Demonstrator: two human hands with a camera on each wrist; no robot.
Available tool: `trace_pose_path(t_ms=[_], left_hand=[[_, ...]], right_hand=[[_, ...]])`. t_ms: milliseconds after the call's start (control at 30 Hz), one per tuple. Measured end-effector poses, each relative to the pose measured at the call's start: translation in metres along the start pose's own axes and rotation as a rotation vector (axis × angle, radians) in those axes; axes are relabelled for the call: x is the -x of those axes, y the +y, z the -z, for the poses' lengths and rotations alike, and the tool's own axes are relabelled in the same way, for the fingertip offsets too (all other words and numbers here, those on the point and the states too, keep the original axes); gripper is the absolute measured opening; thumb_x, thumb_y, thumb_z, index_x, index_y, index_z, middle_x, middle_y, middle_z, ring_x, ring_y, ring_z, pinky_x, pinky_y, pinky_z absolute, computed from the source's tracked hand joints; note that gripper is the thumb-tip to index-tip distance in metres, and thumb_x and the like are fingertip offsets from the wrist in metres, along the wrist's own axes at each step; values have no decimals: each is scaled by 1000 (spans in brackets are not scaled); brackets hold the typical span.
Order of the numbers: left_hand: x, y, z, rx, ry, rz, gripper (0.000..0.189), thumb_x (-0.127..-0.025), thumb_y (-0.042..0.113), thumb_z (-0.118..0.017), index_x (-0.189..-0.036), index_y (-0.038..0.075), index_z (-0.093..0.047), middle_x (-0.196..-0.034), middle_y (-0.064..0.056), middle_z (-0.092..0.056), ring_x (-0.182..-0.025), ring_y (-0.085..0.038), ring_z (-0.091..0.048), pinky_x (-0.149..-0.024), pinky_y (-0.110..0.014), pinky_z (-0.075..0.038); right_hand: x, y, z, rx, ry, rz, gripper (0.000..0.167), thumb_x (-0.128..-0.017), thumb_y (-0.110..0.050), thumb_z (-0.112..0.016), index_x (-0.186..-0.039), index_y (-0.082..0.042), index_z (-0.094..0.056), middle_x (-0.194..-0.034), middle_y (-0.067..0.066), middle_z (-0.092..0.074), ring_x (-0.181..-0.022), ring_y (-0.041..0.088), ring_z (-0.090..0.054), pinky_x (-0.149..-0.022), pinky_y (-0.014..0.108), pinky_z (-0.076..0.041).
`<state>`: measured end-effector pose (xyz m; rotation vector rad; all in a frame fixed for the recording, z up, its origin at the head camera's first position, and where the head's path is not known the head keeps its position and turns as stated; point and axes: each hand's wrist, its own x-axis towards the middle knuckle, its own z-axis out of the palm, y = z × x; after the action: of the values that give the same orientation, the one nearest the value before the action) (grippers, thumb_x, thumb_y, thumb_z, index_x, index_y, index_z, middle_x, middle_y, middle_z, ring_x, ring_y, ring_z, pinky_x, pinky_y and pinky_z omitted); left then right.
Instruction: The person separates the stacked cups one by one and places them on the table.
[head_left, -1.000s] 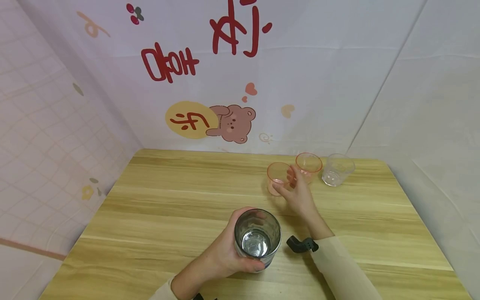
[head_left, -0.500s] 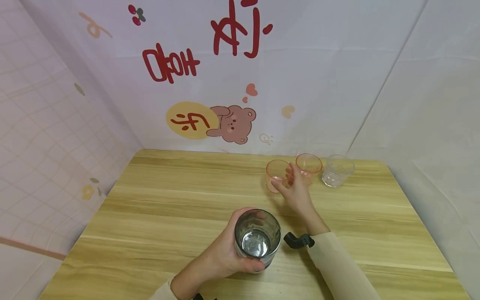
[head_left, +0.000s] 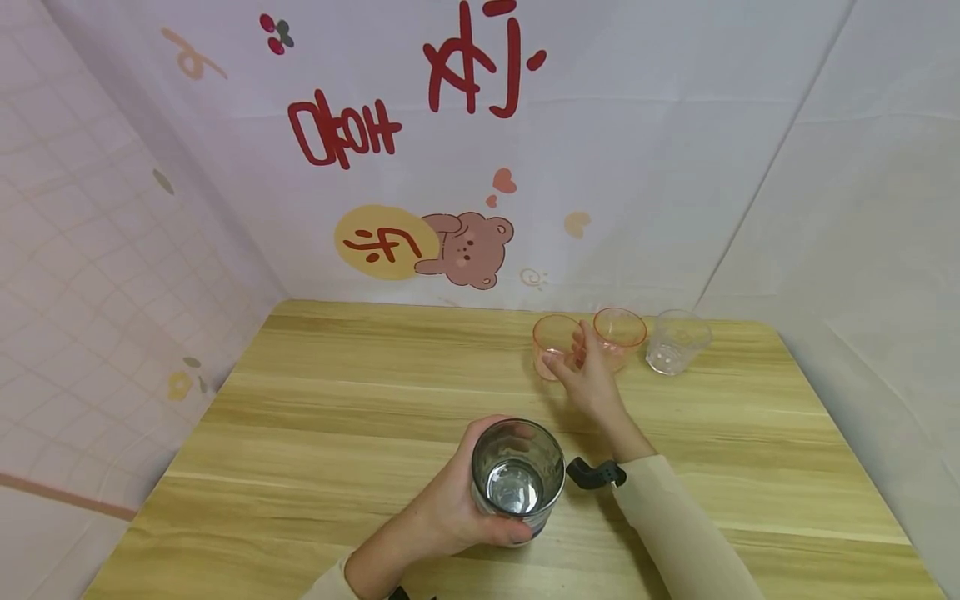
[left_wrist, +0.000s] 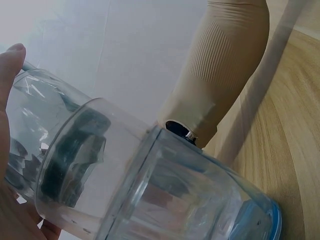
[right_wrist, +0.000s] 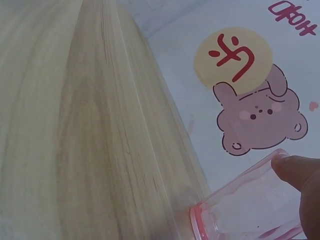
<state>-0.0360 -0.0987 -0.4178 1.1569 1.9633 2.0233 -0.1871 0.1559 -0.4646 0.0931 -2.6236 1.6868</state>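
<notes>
My left hand (head_left: pixel 450 504) grips a stack of nested clear tumblers, with a smoky grey tumbler (head_left: pixel 517 487) on top, its mouth facing up toward the head camera. The stack (left_wrist: pixel 170 185) slants across the left wrist view, with a blue-tinted base at its lower end. Toward the back of the table, my right hand (head_left: pixel 596 387) holds a pink see-through tumbler (head_left: pixel 551 346), thumb on the near side and fingers on its right side. In the right wrist view, the thumb (right_wrist: pixel 295 170) lies against the wall of this pink tumbler (right_wrist: pixel 255 200).
A second pink tumbler (head_left: pixel 621 343), with an orange rim, stands just right of the held one. To its right is a colourless tumbler (head_left: pixel 671 350). Behind the wooden table (head_left: pixel 337 375) hangs a white cloth (head_left: pixel 645 183) with a bear print and red characters.
My right hand has shifted slightly toward the back edge with the pink tumbler. The left hand and its stack stay nearly still.
</notes>
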Motion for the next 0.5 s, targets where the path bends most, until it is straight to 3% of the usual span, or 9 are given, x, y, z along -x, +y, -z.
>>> trace_pose_path(t_ms=[500], left_hand=[[0, 1, 0, 38, 1, 35, 94, -88, 30, -92, -157, 12, -31, -152, -21, -52, -138, -21, -58, -121, -34, -47]], right_hand=[[-9, 3, -4, 5, 18, 33, 101, -104, -31, -74, -173, -6, -4, -170, 33, -30, -156, 53, -37, -123, 60, -44]])
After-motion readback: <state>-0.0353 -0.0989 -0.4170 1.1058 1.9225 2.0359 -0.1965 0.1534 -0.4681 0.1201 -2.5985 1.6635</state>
